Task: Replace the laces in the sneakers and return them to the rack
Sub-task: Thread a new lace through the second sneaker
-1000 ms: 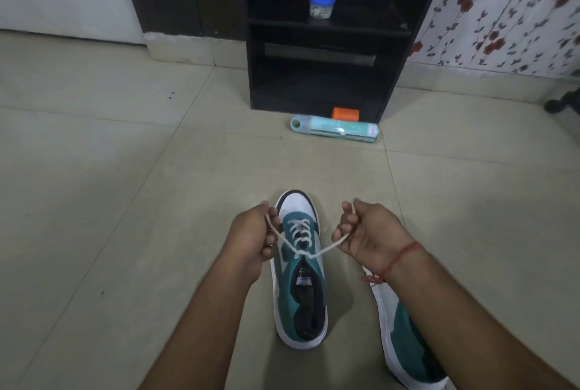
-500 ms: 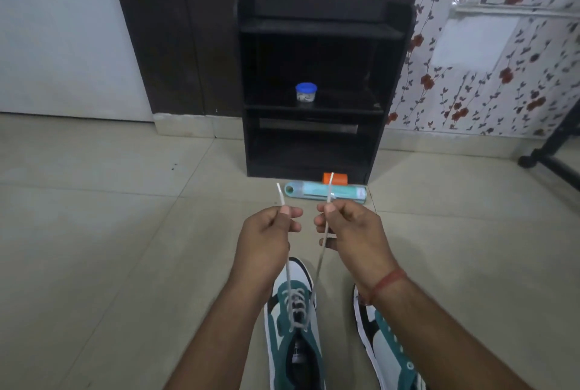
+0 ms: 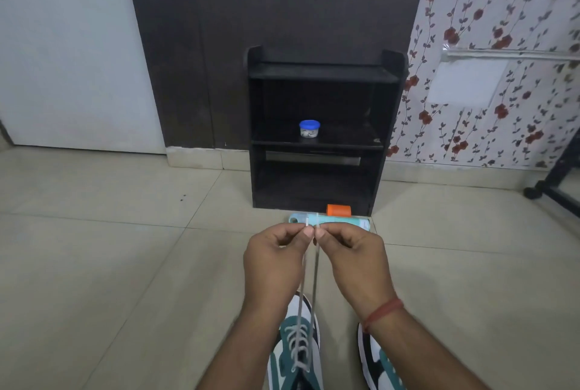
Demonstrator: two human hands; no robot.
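At the lower centre of the frame the left hand (image 3: 276, 261) and right hand (image 3: 354, 259) are raised side by side, each pinching one end of the white lace (image 3: 309, 292) between thumb and forefinger, the two tips poking up just above the fingers. Both strands run down, close together and taut, to the laced sneaker (image 3: 296, 355) on the floor (image 3: 110, 264) at the bottom edge; the second sneaker (image 3: 376, 364) lies just beside it to the right, half hidden under the right forearm. The step in hand looks like evening out the lace ends. To do it well, the tips should be held level and compared, then slack fed through the eyelets from the longer side until they match, with a steady pull so the crossings sit flat without puckering the tongue. The dark rack (image 3: 320, 138) stands at mid-frame against the wall, well apart from the sneakers, with a small blue-lidded tub (image 3: 309, 129) on its middle shelf.
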